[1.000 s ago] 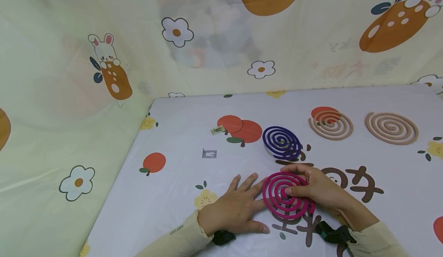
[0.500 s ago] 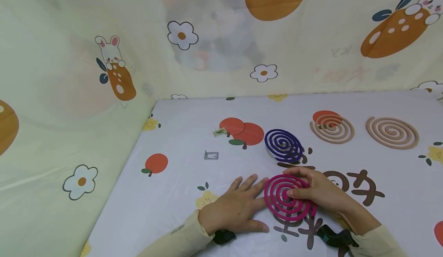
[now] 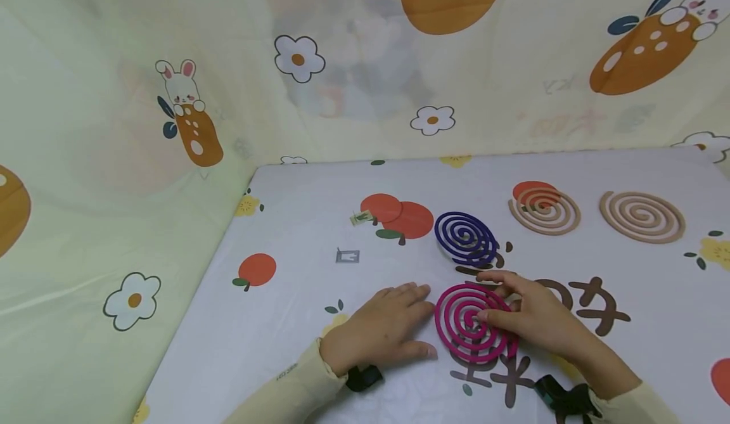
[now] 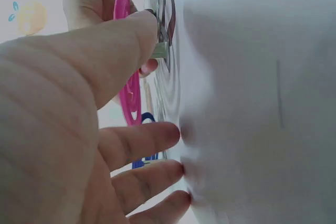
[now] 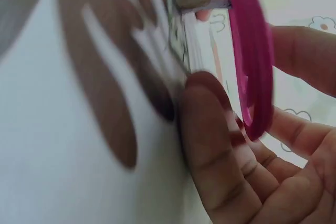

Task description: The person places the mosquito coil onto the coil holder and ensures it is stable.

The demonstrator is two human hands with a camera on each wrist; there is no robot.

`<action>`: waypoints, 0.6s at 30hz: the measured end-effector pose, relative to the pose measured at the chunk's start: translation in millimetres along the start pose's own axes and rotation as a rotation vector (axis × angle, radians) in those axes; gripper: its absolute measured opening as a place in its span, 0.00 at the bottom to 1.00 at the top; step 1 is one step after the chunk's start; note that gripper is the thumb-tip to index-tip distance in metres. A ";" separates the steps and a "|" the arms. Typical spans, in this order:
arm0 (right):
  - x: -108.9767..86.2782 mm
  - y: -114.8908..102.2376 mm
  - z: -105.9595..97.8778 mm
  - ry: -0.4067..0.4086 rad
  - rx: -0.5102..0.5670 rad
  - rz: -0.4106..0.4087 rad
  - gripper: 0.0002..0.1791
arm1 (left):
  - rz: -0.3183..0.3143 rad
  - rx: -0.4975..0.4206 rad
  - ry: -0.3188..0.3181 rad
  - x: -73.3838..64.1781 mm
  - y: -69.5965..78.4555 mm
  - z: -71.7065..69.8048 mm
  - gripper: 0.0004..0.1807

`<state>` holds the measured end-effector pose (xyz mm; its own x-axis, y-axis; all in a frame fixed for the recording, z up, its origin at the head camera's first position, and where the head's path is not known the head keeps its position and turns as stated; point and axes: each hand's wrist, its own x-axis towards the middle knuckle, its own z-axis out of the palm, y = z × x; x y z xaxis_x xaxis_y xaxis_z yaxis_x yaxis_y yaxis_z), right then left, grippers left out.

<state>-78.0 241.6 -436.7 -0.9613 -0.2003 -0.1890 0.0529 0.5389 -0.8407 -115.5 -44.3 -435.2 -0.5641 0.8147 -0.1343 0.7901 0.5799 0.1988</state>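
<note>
A pink spiral mosquito coil [image 3: 469,318] is raised above the table on a thin metal stand [image 5: 202,1], whose strip reaches up to the coil in the right wrist view. My right hand [image 3: 538,316] pinches the coil: its thumb lies on top near the middle, and other fingers reach underneath at the far right edge. To the left of the coil, my left hand [image 3: 382,326] has its fingers extended, palm down. Its fingertips [image 4: 173,135] touch the tabletop in the left wrist view, with the thumb spread apart near the coil.
Behind the pink coil, a dark blue coil [image 3: 464,238] sits tilted. Two tan coils [image 3: 545,208] lie at the back right. A small grey metal piece [image 3: 347,256] and a similar pale piece [image 3: 360,217] lie left of the blue coil. Patterned cloth walls [image 3: 199,221] enclose the table.
My left hand has drawn its index finger out from beneath the pink coil and brought its fingers closer together. My right fingers have shifted slightly right along the coil.
</note>
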 end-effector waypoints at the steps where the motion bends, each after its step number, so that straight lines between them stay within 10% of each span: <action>1: -1.6 -0.9 -0.1 0.018 -0.039 -0.009 0.38 | 0.001 -0.002 0.012 0.3 -0.3 -0.3 0.37; 18: -32.8 -2.7 12.6 0.026 -0.366 -0.174 0.58 | 0.104 -0.090 0.170 6.0 -1.7 3.1 0.48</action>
<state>-43.2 236.4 -434.7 -0.9543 -0.2956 -0.0429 -0.2061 0.7555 -0.6219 -119.5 -40.4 -439.4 -0.5188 0.8531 0.0559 0.8259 0.4833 0.2904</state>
